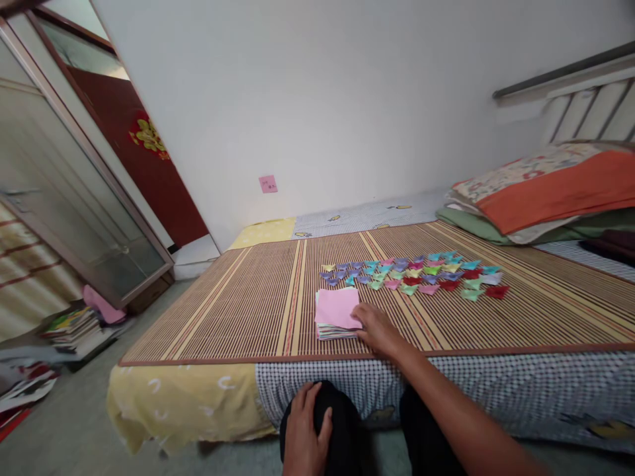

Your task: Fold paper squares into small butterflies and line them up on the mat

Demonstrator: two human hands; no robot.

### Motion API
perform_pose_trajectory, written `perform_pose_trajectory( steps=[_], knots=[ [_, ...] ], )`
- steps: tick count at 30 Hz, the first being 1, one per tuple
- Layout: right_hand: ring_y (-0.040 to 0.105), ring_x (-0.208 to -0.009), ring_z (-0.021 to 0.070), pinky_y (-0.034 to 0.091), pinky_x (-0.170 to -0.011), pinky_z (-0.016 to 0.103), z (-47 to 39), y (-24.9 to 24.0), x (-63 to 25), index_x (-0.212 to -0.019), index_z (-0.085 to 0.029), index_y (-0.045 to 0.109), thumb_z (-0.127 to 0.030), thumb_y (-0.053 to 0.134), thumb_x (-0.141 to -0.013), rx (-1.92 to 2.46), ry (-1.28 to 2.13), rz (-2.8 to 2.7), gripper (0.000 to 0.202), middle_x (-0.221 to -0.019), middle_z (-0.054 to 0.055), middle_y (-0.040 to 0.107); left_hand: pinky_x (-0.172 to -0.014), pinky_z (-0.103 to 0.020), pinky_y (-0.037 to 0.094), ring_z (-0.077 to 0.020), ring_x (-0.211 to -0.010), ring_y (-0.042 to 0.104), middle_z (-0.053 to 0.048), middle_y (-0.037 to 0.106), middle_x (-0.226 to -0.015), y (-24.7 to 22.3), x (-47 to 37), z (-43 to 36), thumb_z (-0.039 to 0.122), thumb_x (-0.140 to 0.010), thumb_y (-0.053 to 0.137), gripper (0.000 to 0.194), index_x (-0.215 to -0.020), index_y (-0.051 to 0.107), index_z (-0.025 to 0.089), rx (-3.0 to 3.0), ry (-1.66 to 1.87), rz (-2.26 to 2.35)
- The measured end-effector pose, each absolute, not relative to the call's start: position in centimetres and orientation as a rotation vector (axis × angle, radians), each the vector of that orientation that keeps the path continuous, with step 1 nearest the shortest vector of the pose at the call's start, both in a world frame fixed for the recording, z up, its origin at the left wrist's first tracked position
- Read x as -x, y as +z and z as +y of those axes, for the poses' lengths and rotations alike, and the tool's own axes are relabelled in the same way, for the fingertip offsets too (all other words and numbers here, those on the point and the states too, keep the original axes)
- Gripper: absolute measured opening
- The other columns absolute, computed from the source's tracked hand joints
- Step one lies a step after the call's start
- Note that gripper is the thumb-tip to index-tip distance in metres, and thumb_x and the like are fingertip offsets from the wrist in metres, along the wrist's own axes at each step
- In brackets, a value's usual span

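A stack of coloured paper squares with a pink sheet on top lies near the front edge of the striped mat. My right hand is at the stack's right side, thumb at the lower edge and fingers on the top sheet's edge. My left hand rests on my knee, fingers lying over the dark cloth and thumb apart, holding nothing. Behind and to the right of the stack, several small folded paper pieces in many colours stand in rows on the mat.
Folded bedding and an orange-edged pillow lie at the bed's back right. A pink note is on the wall. At the left are a glass door and a pile of books. My knees are against the bed's front.
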State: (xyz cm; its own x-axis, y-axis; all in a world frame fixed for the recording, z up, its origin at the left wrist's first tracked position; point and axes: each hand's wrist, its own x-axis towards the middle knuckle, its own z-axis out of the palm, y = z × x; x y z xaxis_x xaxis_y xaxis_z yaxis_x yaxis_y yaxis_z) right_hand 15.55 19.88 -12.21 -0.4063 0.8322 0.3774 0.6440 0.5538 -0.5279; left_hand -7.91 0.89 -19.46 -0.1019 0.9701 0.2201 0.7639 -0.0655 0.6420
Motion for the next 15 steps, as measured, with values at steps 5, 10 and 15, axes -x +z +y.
perform_pose_trajectory(
  steps=[5,10,15],
  knots=[
    [0.068,-0.108,0.0246,0.059,-0.091,0.046,19.9,-12.5,-15.0,-0.129,-0.018,0.064,-0.034,0.065,-0.100,1.207,0.510,-2.168,0.033,-0.129,0.010,0.066,-0.116,-0.051,0.044,-0.0293,-0.135,0.058,-0.014,0.064,-0.142,-19.6,8.1,0.6,0.034,-0.093,0.056,0.046,-0.136,0.066,0.021,-1.844,0.981,1.903],
    [0.070,-0.103,0.0229,0.060,-0.088,0.044,19.5,-12.5,-16.3,-0.125,-0.017,0.065,-0.034,0.065,-0.101,1.165,0.675,-1.974,0.030,-0.124,0.009,0.068,-0.116,-0.052,0.044,-0.0289,-0.135,0.058,-0.014,0.064,-0.142,-19.6,9.1,-0.1,0.035,-0.096,0.051,0.045,-0.136,0.064,0.020,-1.850,0.984,1.954],
    [0.070,-0.094,0.0204,0.061,-0.082,0.040,18.8,-13.0,-19.2,-0.119,-0.015,0.066,-0.035,0.065,-0.101,1.133,0.815,-1.584,0.027,-0.114,0.007,0.070,-0.117,-0.055,0.043,-0.0288,-0.136,0.058,-0.012,0.063,-0.142,-20.0,10.5,-0.8,0.035,-0.098,0.048,0.044,-0.137,0.062,0.022,-1.855,1.043,1.971]
  ],
)
